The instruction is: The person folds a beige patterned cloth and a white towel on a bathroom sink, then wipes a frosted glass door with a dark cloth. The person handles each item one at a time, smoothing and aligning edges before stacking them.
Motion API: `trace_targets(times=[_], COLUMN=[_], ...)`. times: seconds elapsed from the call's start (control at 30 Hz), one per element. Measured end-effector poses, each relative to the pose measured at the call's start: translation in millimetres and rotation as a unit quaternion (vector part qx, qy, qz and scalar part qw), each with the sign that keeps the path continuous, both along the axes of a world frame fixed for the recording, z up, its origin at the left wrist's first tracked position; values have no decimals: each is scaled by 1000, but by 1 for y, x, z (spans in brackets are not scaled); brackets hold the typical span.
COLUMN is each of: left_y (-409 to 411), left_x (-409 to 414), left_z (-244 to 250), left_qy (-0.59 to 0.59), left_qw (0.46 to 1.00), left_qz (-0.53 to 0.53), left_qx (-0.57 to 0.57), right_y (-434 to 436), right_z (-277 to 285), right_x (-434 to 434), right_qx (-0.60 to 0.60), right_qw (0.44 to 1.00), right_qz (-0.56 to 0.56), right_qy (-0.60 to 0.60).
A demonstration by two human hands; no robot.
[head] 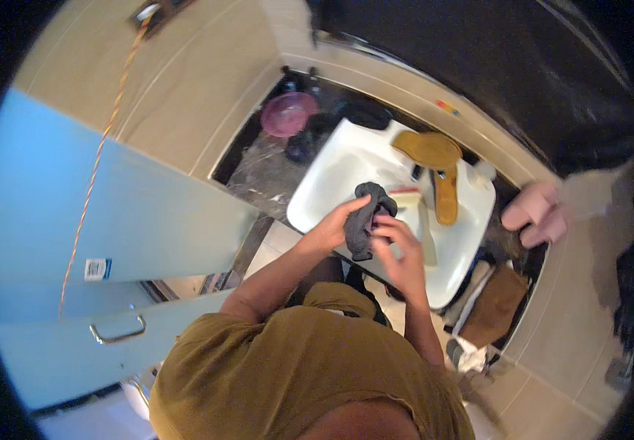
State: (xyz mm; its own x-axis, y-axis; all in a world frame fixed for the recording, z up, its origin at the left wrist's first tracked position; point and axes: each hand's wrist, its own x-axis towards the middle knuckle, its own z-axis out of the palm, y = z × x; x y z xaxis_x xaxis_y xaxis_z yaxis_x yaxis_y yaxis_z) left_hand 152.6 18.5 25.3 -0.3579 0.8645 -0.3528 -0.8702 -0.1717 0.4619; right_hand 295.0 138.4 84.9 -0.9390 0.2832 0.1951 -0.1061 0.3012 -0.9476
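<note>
My left hand grips a dark grey soft shoe-like item, its thumb on the upper edge. A purplish lining shows in the opening. Blurred by motion, my right hand has its fingertips at that opening; whether they pinch the lining is unclear. Both hands are over the front of a white washbasin. Inside the basin, partly hidden by the item and my right hand, lies a cream-coloured tool with a long handle, perhaps a brush. Two tan insoles rest around the tap, one extending into the bowl.
A pink plastic bowl stands on the dark stone counter at left. Pink slippers are by the right wall. Brown folded cloth lies right of the basin. At left is a light blue door with a metal handle.
</note>
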Motion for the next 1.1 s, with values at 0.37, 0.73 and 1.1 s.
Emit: trace_targets(times=[0.37,0.73,1.1], left_y=[-98,-310,-417], left_x=[3,25,52], left_z=[27,91,138], left_qy=[237,494,329], left_qw=[946,770,750], left_qz=[220,365,567], left_qx=[-15,-172,-84], right_y=[-85,-272,-375], right_z=[-33,11,38], right_x=[-53,-122,-146], right_qx=[-204,164,-107], right_qw=[975,966,965], right_qz=[66,169,222], right_qy=[-48,110,94])
